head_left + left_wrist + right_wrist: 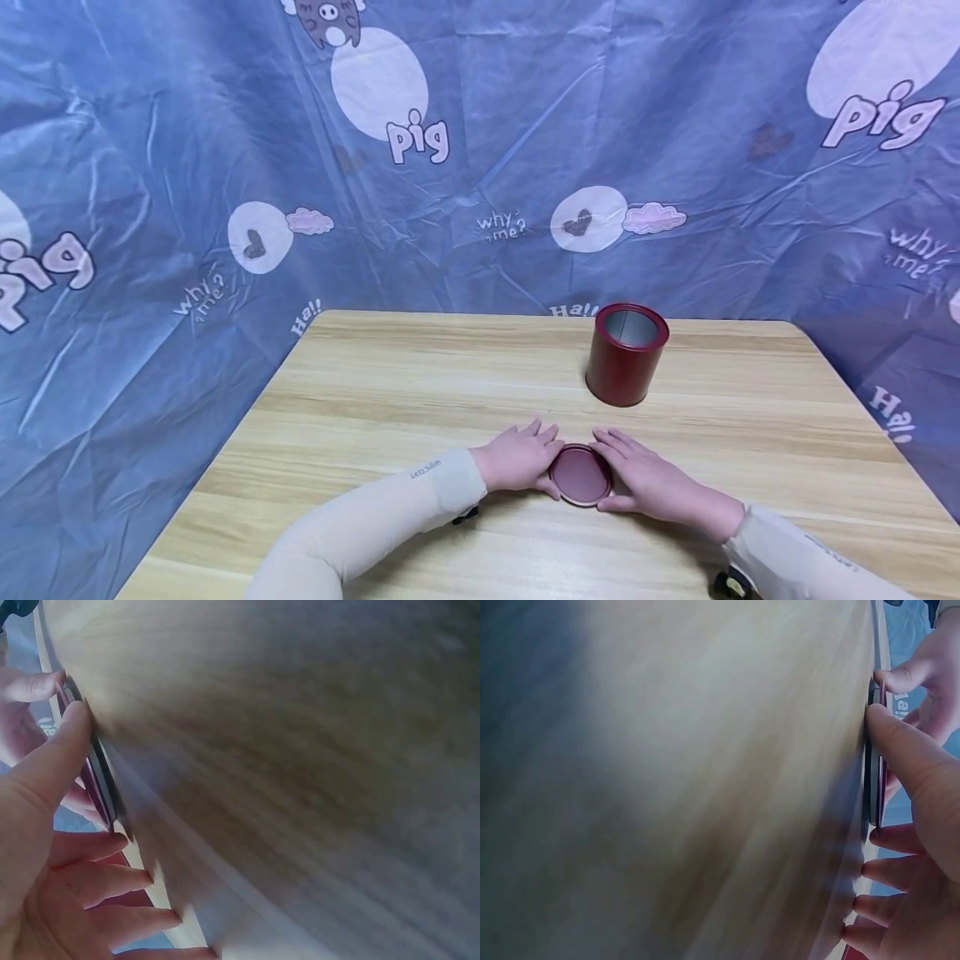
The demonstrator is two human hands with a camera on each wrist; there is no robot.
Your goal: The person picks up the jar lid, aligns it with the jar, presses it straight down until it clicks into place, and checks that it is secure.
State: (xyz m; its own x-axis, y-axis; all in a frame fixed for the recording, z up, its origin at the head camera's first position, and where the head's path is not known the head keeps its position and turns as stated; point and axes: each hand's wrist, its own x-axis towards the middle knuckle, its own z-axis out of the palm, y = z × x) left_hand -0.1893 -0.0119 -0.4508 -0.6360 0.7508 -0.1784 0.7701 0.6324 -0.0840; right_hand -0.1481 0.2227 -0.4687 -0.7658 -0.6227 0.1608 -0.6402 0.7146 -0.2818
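Between the two hands a round dark-red tin lid [581,475] lies flat on the wooden table. My left hand [517,458] holds its left side, thumb at the near rim and forefinger along the far left edge. On the opposite side my right hand [648,479] holds the lid with thumb and forefinger spread around the rim. Both wrist views show the lid's thin edge [103,780] close on the tabletop, with the thumb against it. The other fingers [881,907] are fairly straight, their tips down at the table. Behind stands an open dark-red tin [624,362], upright.
The light wooden table [420,375] reaches back to a blue printed curtain [480,167], which also hangs along both sides. The tin stands toward the back, right of the middle, beyond the right hand's fingertips.
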